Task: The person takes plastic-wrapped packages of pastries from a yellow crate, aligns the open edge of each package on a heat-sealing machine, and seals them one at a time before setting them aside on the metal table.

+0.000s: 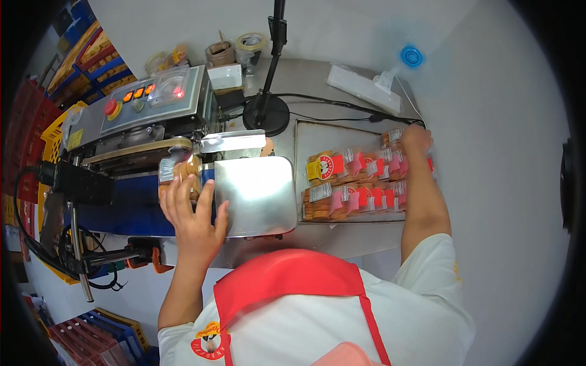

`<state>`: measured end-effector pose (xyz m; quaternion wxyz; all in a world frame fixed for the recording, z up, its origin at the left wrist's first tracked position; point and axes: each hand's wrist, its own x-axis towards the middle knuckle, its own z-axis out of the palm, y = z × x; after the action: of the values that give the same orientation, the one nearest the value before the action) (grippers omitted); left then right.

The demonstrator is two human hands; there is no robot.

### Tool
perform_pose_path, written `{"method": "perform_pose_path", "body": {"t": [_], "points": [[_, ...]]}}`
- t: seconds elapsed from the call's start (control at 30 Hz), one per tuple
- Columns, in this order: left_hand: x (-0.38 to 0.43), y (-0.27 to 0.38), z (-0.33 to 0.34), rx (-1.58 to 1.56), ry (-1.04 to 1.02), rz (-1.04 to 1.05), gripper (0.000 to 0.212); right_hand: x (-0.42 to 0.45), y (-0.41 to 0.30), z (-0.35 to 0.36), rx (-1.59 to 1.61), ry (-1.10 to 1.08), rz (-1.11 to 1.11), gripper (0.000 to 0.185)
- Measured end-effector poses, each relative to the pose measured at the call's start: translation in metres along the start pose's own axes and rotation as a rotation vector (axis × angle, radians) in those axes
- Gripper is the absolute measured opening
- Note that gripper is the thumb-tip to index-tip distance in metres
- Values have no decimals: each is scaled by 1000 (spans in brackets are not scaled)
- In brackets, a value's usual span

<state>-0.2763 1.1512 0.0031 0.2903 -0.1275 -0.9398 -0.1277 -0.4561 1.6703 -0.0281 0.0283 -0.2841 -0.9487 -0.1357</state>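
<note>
My left hand has its fingers spread over the near part of a clear pack of round biscuits, its thumb held apart. That pack lies on the blue conveyor belt of a sealing machine, next to the steel outlet plate. At the back right corner of a shallow metal tray, my right hand is curled down at a biscuit pack; its fingertips are hidden. Two rows of labelled biscuit packs stand close together in the tray, leaning on each other.
A black stand rises behind the plate, with cables running right to a wrapped white box. Tape rolls sit at the back. A clamped bracket juts out at the left, near stacked crates.
</note>
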Motion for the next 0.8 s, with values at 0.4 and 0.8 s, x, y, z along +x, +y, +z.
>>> {"method": "perform_pose_path", "body": {"t": [0.4, 0.8], "points": [[24, 31, 11, -336, -128, 29, 39, -58, -31, -109, 237, 136, -486, 16], [44, 14, 32, -1412, -368, -496, 74, -215, -136, -206, 877, 387, -1310, 11]]}}
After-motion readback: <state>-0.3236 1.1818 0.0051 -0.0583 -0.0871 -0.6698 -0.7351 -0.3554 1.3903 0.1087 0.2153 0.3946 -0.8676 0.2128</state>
